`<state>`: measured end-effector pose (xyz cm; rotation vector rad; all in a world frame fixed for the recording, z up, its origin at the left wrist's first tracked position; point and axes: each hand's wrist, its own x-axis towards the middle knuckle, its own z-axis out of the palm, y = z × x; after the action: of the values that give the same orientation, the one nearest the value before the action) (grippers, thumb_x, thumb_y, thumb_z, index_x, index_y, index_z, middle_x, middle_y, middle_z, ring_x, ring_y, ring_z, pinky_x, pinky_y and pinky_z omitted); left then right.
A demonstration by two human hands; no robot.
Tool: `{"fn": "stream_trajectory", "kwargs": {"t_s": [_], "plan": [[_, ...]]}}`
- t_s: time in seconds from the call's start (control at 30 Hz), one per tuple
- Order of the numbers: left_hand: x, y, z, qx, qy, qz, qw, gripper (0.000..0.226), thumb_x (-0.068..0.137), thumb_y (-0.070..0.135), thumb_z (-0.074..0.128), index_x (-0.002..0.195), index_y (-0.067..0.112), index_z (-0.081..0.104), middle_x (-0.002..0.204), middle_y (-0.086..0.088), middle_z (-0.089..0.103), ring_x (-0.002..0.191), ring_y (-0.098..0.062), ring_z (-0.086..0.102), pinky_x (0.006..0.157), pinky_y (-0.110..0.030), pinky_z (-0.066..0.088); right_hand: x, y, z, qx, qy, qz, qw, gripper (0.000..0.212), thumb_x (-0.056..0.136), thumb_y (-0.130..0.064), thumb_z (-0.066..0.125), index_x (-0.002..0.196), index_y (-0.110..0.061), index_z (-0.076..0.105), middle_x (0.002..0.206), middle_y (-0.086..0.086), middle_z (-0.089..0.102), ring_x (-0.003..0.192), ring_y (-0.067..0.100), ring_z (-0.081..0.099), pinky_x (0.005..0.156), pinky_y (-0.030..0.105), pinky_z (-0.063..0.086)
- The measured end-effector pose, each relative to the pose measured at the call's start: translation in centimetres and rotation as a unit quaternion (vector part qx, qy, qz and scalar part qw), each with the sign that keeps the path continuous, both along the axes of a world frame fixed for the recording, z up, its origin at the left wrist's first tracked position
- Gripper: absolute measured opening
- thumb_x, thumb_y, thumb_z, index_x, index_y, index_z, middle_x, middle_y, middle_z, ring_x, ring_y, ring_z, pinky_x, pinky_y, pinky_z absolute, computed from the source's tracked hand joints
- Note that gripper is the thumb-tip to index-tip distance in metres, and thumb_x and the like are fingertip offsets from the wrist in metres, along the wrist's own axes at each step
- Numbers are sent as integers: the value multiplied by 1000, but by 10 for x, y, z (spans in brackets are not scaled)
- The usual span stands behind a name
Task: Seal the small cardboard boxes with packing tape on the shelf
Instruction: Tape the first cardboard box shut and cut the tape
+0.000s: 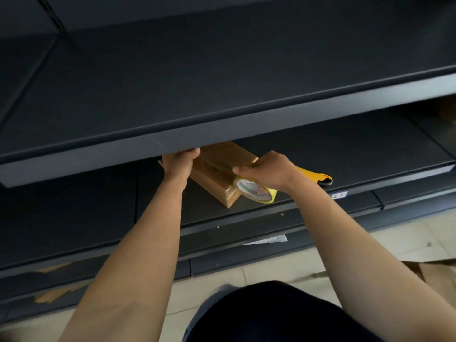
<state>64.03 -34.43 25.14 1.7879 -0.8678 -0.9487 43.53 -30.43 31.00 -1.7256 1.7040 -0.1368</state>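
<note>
From the head camera, two bare arms reach forward into a dark shelf (345, 144); a higher shelf board (222, 124) hangs over it and hides the back part of what lies there.

A small cardboard box (217, 169) sits on the dark shelf, turned at a slant, with one corner pointing toward the person; its far end goes under the higher board; shiny brown tape seems to cover its top and near side.

The left hand (179, 164) is on the left far side of the box, fingers curled and pressing on it; the fingertips go under the board edge, so how tight the hold is, I cannot tell.

The right hand (266, 171) is closed around a roll of packing tape (255, 191); the roll has a yellow rim and a white middle with green print; it touches the near right side of the box, low down by the corner.

Just behind the right hand lies a yellow tool with a black tip (318, 176), flat on the shelf; it may be a cutter, but it is partly hidden.

A small white label (339, 195) sticks on the shelf front edge; below, a white scrap (269, 240) lies on a lower shelf; flat brown cardboard (434, 272) lies on the pale tiled floor (370, 243) at the right.
</note>
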Motion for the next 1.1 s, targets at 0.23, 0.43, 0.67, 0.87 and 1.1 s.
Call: {"fn": "stream_trajectory", "kwargs": {"t_s": [0.23, 0.43, 0.67, 0.87, 1.1], "plan": [[-10, 29, -2, -31, 58, 34, 997, 26, 82, 7, 70, 101, 19, 58, 86, 4, 63, 89, -10, 62, 88, -24, 47, -6, -5, 9, 1, 101, 23, 995, 65, 81, -72, 50, 66, -10, 40, 74, 5, 53, 80, 22, 53, 61, 27, 38], [-12, 42, 0, -76, 254, 219, 939, 41, 79, -16, 62, 109, 11, 56, 79, -2, 64, 72, -8, 65, 89, -28, 53, 2, -11, 9, -16, 79, -11, 997, 85, 68, -84, 50, 96, -5, 65, 90, 6, 65, 93, 23, 62, 73, 31, 50], [7, 31, -3, -22, 269, 316, 910, 30, 78, -7, 68, 84, 20, 55, 106, -14, 68, 95, -21, 68, 93, -41, 53, -9, -8, 14, -29, 94, 7, 995, 69, 70, -78, 53, 94, -17, 70, 96, 2, 68, 90, 17, 60, 72, 28, 49], [1, 27, -10, -6, 270, 289, 919, 31, 74, -7, 72, 83, 17, 56, 104, -15, 70, 92, -21, 70, 95, -41, 50, -30, 3, 22, -9, 48, -9, 999, 72, 73, -76, 56, 118, -20, 67, 126, 4, 61, 114, 23, 57, 81, 27, 43], [7, 11, -16, 69, 238, 224, 943, 25, 83, 16, 72, 100, 4, 58, 102, -5, 67, 102, -20, 65, 82, -31, 54, -32, 14, 22, -5, 50, -44, 998, 66, 74, -72, 58, 105, -14, 67, 100, 7, 63, 84, 20, 57, 73, 29, 51]]}}
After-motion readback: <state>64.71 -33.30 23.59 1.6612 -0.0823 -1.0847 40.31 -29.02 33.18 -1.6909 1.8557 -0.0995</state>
